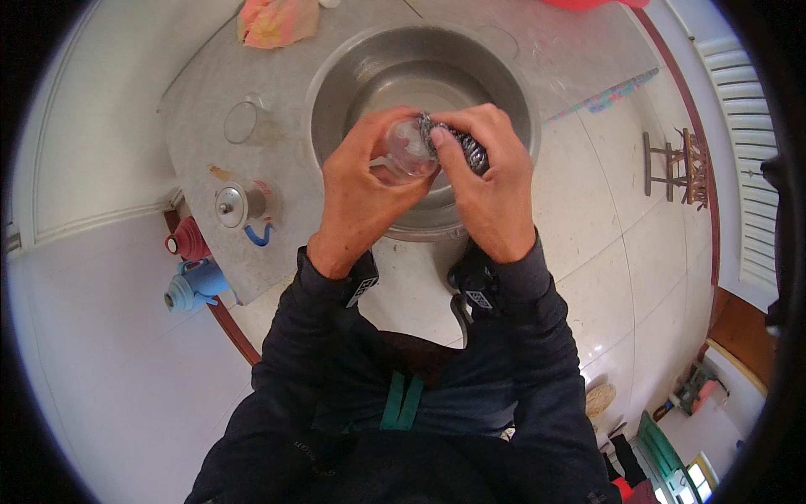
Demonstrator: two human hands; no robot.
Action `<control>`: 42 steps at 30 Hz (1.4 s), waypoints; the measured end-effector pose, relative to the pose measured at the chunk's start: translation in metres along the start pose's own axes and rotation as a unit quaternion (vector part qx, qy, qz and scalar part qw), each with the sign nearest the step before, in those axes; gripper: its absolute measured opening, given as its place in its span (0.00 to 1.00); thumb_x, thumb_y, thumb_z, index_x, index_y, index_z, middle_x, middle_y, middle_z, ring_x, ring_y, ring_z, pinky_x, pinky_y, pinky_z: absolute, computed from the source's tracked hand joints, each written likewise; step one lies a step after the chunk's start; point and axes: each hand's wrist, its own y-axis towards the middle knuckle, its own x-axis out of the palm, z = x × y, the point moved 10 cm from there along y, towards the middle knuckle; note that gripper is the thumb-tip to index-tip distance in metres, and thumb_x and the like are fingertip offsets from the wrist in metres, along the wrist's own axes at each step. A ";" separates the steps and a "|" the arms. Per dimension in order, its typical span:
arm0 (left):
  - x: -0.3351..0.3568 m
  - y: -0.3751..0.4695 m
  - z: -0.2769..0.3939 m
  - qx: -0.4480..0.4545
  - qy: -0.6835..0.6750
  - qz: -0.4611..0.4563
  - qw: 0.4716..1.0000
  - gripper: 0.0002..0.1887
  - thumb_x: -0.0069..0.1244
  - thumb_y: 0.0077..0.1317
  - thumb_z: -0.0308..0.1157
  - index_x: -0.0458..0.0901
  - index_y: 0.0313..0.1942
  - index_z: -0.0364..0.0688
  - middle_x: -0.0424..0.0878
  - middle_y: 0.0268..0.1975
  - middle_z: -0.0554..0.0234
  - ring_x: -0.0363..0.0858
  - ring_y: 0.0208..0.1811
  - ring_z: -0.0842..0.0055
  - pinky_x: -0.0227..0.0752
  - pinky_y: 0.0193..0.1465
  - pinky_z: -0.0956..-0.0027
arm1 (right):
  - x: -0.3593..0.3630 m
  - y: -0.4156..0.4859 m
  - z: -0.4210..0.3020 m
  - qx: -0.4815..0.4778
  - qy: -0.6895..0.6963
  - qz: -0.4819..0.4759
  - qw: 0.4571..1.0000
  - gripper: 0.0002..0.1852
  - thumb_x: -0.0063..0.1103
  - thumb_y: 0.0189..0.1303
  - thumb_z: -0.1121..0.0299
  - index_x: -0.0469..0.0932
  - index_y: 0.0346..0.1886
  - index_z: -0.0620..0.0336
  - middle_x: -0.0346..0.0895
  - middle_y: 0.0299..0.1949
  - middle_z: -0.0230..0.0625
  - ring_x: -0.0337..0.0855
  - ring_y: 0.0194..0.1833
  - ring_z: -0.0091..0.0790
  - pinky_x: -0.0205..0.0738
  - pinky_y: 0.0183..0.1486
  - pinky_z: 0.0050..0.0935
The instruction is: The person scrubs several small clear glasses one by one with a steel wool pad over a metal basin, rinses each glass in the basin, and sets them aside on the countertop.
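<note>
Over a wide stainless-steel basin, my left hand grips a clear drinking glass by its sides. My right hand pinches a steel-wool scrubber and presses it against the glass at its right side. Part of the glass is hidden behind my fingers. What looks like shallow water covers the basin floor below. To the left, another clear glass rests on the table. Nearer to me on that side is a lidded metal mug with a blue handle.
A pink and yellow cloth lies at the table's far left. Two thermos flasks, one red and one blue, stand beyond the left edge. A small wooden chair is on the tiled floor to the right, near a white radiator.
</note>
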 end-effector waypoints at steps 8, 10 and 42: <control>0.005 0.000 0.001 0.043 0.081 -0.007 0.996 0.41 0.70 0.56 0.22 0.76 0.73 0.42 0.84 0.54 0.54 0.87 0.49 0.64 0.84 0.52 0.66 | 0.014 -0.010 -0.038 -0.113 -0.074 -0.041 0.990 0.10 0.69 0.60 0.79 0.87 0.45 0.61 0.83 0.48 0.42 0.78 0.51 0.50 0.73 0.55 0.43; 0.012 0.000 -0.015 -0.030 0.124 -0.053 0.990 0.44 0.70 0.55 0.21 0.74 0.75 0.42 0.83 0.54 0.52 0.87 0.49 0.63 0.84 0.52 0.64 | 0.010 -0.010 -0.038 -0.111 -0.073 -0.027 0.991 0.10 0.69 0.60 0.79 0.87 0.45 0.61 0.82 0.47 0.42 0.78 0.51 0.50 0.73 0.55 0.43; -0.012 0.003 -0.016 -0.047 0.006 0.015 0.999 0.39 0.69 0.62 0.21 0.75 0.74 0.37 0.87 0.54 0.58 0.85 0.50 0.82 0.85 0.51 0.75 | 0.011 -0.012 -0.011 0.043 0.065 -0.153 0.985 0.26 0.61 0.72 0.77 0.78 0.73 0.63 0.80 0.68 0.44 0.78 0.68 0.33 0.72 0.70 0.31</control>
